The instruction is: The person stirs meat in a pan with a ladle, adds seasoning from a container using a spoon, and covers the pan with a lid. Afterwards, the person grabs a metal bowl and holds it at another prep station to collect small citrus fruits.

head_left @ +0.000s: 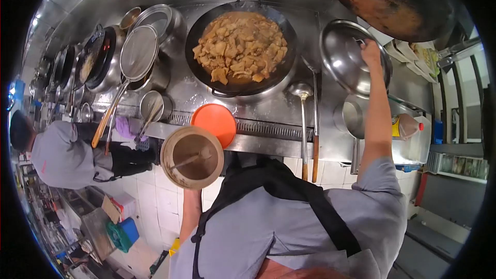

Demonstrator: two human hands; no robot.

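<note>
right hand [369,54]: arm stretched forward, fingers closed on the small handle [357,40] of the metal lid [341,64].
metal lid: right of the wok [195,70] and apart from it, handle side up; whether it rests on the counter [329,150] or is raised, i cannot tell.
left hand: hidden behind the brown pot [166,152], where the left forearm [191,209] ends; i cannot tell how its fingers stand.
brown pot: by the counter's near edge, mouth open to view, a spoon-like tool [186,161] leaning inside.
orange disc [219,121]: just beyond the brown pot, partly covered by its rim.
wok: heaped with chunks of food [240,46] in brown sauce.
ladle [304,124]: right of the wok, beside a wooden-handled tool [315,124].
small pan [353,116]: nearer the body than the metal lid.
strainer [139,54]: left of the wok, among pots.
other person [70,152]: far left, grey top.
</note>
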